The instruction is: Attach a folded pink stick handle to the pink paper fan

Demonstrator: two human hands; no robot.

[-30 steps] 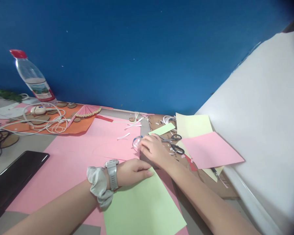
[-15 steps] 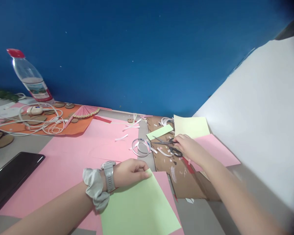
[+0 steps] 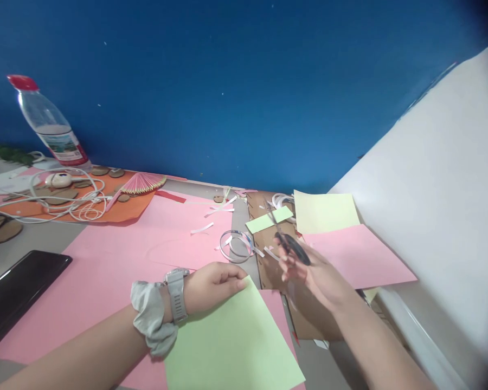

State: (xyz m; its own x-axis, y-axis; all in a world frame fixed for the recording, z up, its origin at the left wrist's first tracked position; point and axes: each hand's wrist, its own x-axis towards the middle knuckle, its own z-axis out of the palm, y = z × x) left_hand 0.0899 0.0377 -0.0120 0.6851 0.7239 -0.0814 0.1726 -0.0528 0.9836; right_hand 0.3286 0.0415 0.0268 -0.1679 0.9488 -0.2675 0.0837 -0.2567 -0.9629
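My left hand [image 3: 213,286], with a grey watch and a scrunchie at the wrist, grips the top corner of a light green paper sheet [image 3: 233,341] between thumb and fingers. Pink paper lies beneath that sheet. Black-handled scissors [image 3: 295,249] are in my right hand [image 3: 321,276], raised over the cardboard and blurred by motion, with the blades pointing up and left. Behind the scissors lies a short green paper strip [image 3: 269,219]. A clear ring like a tape roll [image 3: 236,247] sits between the hands.
White paper scraps [image 3: 202,228] lie on a large pink sheet [image 3: 117,265]. At left are a black phone-like slab [image 3: 24,292], white cables [image 3: 91,208], a pink paper fan [image 3: 143,183] and a bottle [image 3: 59,127]. Yellow [image 3: 325,212] and pink sheets [image 3: 366,257] lie at right.
My right hand has lifted the scissors off the cardboard and turned them so the blades point upward. My left hand keeps its hold on the green sheet.
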